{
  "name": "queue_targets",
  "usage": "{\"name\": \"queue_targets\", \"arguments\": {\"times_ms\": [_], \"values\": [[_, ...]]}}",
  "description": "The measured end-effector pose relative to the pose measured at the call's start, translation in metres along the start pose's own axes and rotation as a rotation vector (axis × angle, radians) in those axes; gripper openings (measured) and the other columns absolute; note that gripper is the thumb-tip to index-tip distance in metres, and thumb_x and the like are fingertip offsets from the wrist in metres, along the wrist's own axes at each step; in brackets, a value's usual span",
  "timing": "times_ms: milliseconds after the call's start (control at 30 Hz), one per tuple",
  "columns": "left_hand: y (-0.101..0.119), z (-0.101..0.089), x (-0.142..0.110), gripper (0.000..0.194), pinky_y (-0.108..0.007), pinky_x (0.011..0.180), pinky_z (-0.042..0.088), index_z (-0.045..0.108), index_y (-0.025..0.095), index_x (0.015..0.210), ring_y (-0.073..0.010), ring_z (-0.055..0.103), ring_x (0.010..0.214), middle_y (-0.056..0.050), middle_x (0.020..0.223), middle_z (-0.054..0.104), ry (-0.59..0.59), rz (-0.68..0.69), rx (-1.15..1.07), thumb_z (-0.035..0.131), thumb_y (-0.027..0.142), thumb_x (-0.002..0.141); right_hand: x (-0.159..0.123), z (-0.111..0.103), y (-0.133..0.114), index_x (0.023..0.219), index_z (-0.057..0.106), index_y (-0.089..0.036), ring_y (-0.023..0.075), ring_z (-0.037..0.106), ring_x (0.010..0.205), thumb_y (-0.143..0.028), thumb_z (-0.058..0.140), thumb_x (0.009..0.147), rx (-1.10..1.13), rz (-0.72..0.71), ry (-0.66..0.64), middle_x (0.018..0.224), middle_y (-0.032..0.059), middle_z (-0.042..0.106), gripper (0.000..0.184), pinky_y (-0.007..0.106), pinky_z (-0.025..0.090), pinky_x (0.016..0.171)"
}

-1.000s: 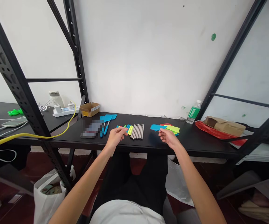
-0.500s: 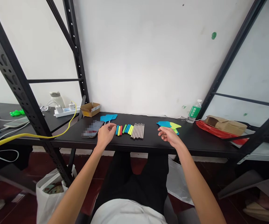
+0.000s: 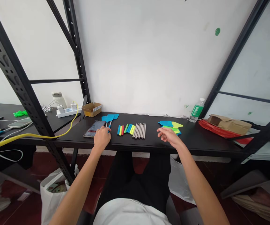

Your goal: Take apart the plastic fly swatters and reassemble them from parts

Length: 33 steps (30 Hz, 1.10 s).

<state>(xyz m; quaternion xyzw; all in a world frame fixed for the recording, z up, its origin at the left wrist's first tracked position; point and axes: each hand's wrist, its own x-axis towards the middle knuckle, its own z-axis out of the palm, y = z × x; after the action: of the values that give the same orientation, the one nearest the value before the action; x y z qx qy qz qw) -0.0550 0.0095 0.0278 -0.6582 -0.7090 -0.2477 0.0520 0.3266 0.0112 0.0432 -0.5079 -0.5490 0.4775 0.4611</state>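
Observation:
My left hand [image 3: 101,138] rests on the black table [image 3: 149,142] with its fingers curled over the lower ends of the blue paddle-shaped tools [image 3: 110,118], right beside a phone [image 3: 93,128]. A blue tip shows at the fingertips. My right hand [image 3: 169,136] hovers with loosely spread fingers and holds nothing, just in front of a stack of blue, yellow-green and red flat pieces [image 3: 172,126]. Between my hands lie a row of short coloured sticks [image 3: 125,129] and a row of grey rods [image 3: 139,131].
A small cardboard box [image 3: 92,109] and a power strip [image 3: 66,111] sit at the back left. A water bottle [image 3: 196,111] and a brown package on red plastic [image 3: 228,125] are at the right. Black rack posts [image 3: 27,100] frame the table. A yellow cable [image 3: 31,136] hangs left.
My left hand moved left from the coloured sticks to the blue tools by the phone. My right hand let go of the coloured pieces and drew back slightly.

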Motion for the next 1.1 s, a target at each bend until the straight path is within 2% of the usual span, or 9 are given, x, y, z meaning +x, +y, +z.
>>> {"name": "queue_targets", "arguments": {"times_ms": [200, 433, 567, 800, 933, 1100], "values": [[-0.003, 0.003, 0.003, 0.038, -0.039, 0.077, 0.049, 0.070, 0.018, 0.115, -0.0361, 0.057, 0.109, -0.016, 0.112, 0.066, 0.020, 0.030, 0.039, 0.046, 0.021, 0.086, -0.001, 0.007, 0.001, 0.086, 0.068, -0.018, 0.0081, 0.051, 0.047, -0.046, 0.068, 0.082, -0.015, 0.000, -0.030, 0.072, 0.0042, 0.068, 0.029, 0.018, 0.032, 0.039], [0.002, 0.007, 0.002, 0.043, -0.043, 0.081, 0.047, 0.066, 0.013, 0.122, -0.0391, 0.059, 0.107, -0.020, 0.106, 0.071, 0.050, 0.036, 0.116, 0.051, 0.027, 0.085, -0.001, 0.009, 0.003, 0.087, 0.068, -0.017, 0.0084, 0.052, 0.048, -0.047, 0.067, 0.083, -0.030, -0.010, -0.047, 0.072, 0.0046, 0.068, 0.030, 0.018, 0.032, 0.040], [0.008, 0.003, 0.000, 0.042, -0.043, 0.082, 0.047, 0.065, 0.013, 0.121, -0.0388, 0.064, 0.102, -0.020, 0.098, 0.072, 0.011, 0.032, 0.165, 0.048, 0.038, 0.091, -0.001, 0.010, 0.002, 0.087, 0.067, -0.017, 0.0085, 0.052, 0.049, -0.047, 0.066, 0.083, -0.025, -0.009, -0.057, 0.072, 0.0047, 0.068, 0.030, 0.018, 0.032, 0.040], [0.011, -0.005, 0.000, 0.039, -0.039, 0.078, 0.046, 0.060, 0.018, 0.126, -0.0344, 0.069, 0.090, -0.016, 0.090, 0.072, -0.041, 0.051, 0.199, 0.040, 0.031, 0.096, -0.003, 0.010, 0.001, 0.089, 0.067, -0.018, 0.0078, 0.052, 0.049, -0.049, 0.066, 0.083, -0.022, -0.005, -0.072, 0.073, 0.0033, 0.067, 0.032, 0.018, 0.033, 0.042], [0.012, -0.006, 0.002, 0.039, -0.035, 0.071, 0.044, 0.060, 0.020, 0.126, -0.0334, 0.068, 0.087, -0.014, 0.089, 0.073, -0.017, 0.077, 0.088, 0.037, 0.032, 0.097, -0.004, 0.011, 0.000, 0.089, 0.067, -0.018, 0.0074, 0.051, 0.049, -0.049, 0.067, 0.082, -0.020, -0.008, -0.073, 0.073, 0.0028, 0.067, 0.032, 0.018, 0.033, 0.042], [0.018, -0.015, 0.002, 0.037, -0.029, 0.064, 0.041, 0.063, 0.023, 0.120, -0.0248, 0.066, 0.076, -0.006, 0.078, 0.071, 0.024, 0.053, -0.283, 0.037, 0.031, 0.095, -0.003, 0.011, 0.000, 0.089, 0.067, -0.018, 0.0075, 0.052, 0.049, -0.050, 0.067, 0.082, -0.019, -0.014, -0.076, 0.073, 0.0029, 0.068, 0.032, 0.018, 0.034, 0.042]]}}
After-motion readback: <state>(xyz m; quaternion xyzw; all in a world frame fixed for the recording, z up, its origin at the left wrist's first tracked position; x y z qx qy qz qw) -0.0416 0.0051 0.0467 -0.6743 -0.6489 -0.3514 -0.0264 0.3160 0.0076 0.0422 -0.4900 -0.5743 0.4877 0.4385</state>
